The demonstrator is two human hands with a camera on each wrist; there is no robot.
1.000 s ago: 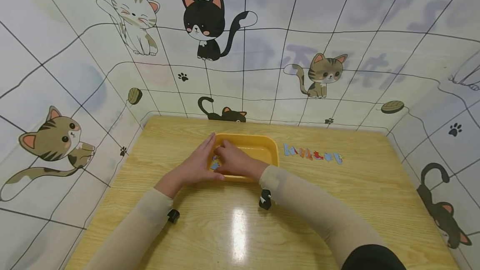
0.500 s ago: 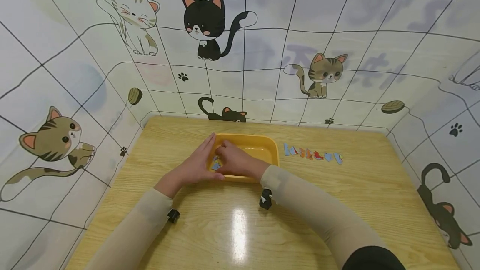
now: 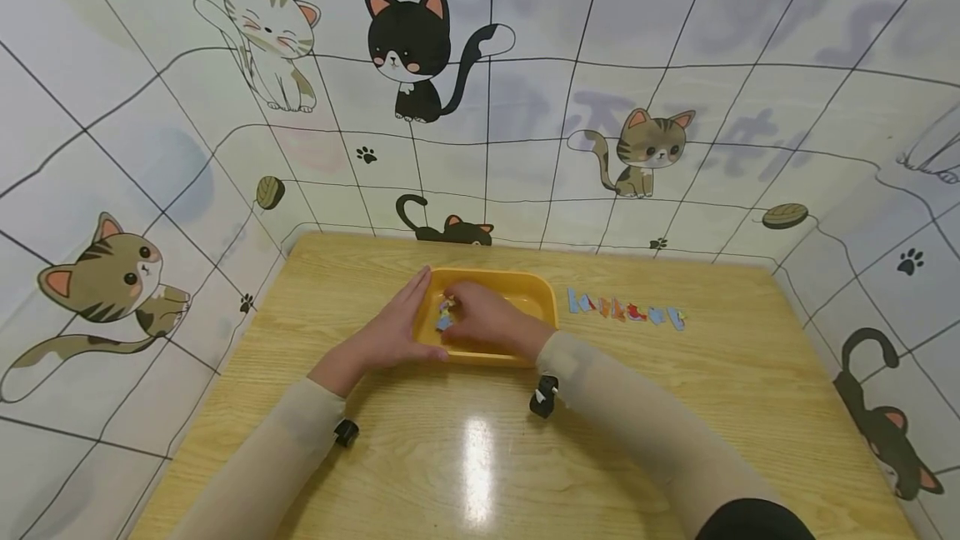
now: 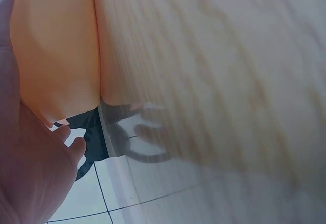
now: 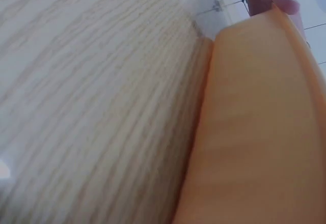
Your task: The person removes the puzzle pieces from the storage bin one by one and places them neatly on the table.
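In the head view my left hand (image 3: pixel 392 327) spans the left end of a yellow plastic tray (image 3: pixel 517 279). Its thumb lies at the near rim and its fingers reach along to the far left corner, holding the tray. My right hand (image 3: pixel 483 319) is inside the tray, thumb and fingertips pinching small blue and yellow puzzle pieces (image 3: pixel 445 317); how many is too small to tell. The left wrist view shows part of the left hand (image 4: pixel 35 168) beside the tray's outer wall (image 4: pixel 58 46). In the right wrist view only the tray's side (image 5: pixel 254 127) and the left thumb (image 5: pixel 285 0) appear.
A row of several small blue, orange and red puzzle pieces (image 3: pixel 633 312) lies on the wooden table (image 3: pixel 420 457), right of the tray. Walls printed with cartoon cats (image 3: pixel 408 52) enclose the table at the back and both sides.
My right hand has moved a little to the right inside the tray, and the puzzle pieces at its fingertips have shifted with it. The left hand and the tray have stayed put.
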